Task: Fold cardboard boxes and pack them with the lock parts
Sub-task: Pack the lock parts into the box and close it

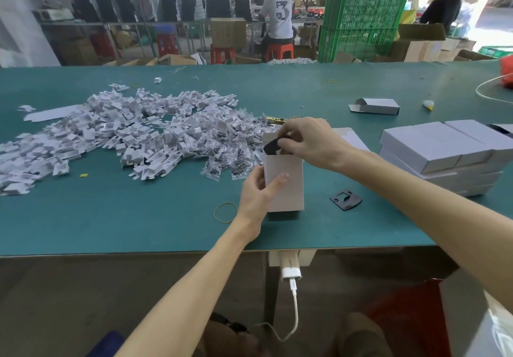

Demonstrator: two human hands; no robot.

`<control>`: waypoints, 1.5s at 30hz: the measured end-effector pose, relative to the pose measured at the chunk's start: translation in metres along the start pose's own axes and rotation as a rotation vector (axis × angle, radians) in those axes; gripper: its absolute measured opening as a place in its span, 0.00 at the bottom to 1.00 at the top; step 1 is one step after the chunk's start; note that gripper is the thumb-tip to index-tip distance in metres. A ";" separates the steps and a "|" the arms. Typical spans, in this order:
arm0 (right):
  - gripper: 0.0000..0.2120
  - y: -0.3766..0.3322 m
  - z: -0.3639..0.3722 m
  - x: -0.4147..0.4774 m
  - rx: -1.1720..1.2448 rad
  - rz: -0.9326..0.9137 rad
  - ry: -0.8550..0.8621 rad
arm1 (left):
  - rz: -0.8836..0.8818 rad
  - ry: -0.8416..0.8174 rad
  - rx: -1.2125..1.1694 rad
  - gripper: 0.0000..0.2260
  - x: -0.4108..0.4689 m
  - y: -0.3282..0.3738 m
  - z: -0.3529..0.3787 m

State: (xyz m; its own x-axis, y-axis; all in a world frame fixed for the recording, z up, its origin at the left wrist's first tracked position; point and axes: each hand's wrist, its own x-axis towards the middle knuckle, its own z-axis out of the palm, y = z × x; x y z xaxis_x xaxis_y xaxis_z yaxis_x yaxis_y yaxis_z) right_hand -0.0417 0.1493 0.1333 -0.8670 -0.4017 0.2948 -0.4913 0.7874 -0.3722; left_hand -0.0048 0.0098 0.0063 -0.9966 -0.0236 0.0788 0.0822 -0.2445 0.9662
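**Head view.**

- **Nearest:** white charger point(289, 272), plugged in under the near edge of the green tabletop point(138, 218) at 6 o'clock, with its cable hanging down. Two bare forearms reach in over the edge from 5 and 7 o'clock.
- **Left grip** point(259, 193): mid-tabletop, wrapped round the left side of the white cardboard box point(287, 190), thumb laid across its front face.
- **The box:** held upright with its top open. I cannot tell whether its base touches the tabletop.
- **Right grip** point(311, 143): at 12 o'clock of the box, fingertips pinching a black lock part point(273, 146) that sits partly inside the open mouth.
- **Black plate** point(346, 199): flat on the tabletop at 3 o'clock of the box, apart from it.
- **Yellow rubber band** point(225, 212): lying flat at 9 o'clock, just beside the left wrist.
- **White card inserts** point(111, 132): a heap of folded pieces at 10 o'clock. It runs into the clear bags of small dark parts point(236, 145), which reach almost to the box.
- **Stack of closed white boxes** point(444, 154): at 2 o'clock.
- **Single box** point(374, 106): on its side with an end flap open, at 1 o'clock, well apart.
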 end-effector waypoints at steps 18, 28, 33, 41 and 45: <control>0.07 0.014 0.000 0.007 0.125 0.010 0.205 | -0.007 0.048 -0.009 0.16 0.002 -0.002 -0.002; 0.17 0.050 0.080 0.000 0.095 0.153 -0.092 | -0.030 0.392 -0.195 0.17 0.016 -0.008 -0.006; 0.23 0.042 0.105 0.016 0.083 0.166 -0.050 | 0.012 0.512 -0.245 0.15 0.018 -0.011 -0.010; 0.23 0.045 0.105 0.045 -0.124 0.243 0.022 | 0.035 0.381 -0.166 0.08 0.016 -0.010 -0.007; 0.16 0.046 0.104 0.047 -0.222 0.190 -0.057 | 0.006 0.313 -0.100 0.11 0.014 -0.009 -0.003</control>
State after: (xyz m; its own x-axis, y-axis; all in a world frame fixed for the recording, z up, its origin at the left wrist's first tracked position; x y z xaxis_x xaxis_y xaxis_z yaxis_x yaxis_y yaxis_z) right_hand -0.1135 0.1176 0.0387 -0.9479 -0.2581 0.1865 -0.2954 0.9315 -0.2123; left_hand -0.0190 0.0085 -0.0019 -0.9480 -0.3181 -0.0102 0.1031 -0.3373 0.9357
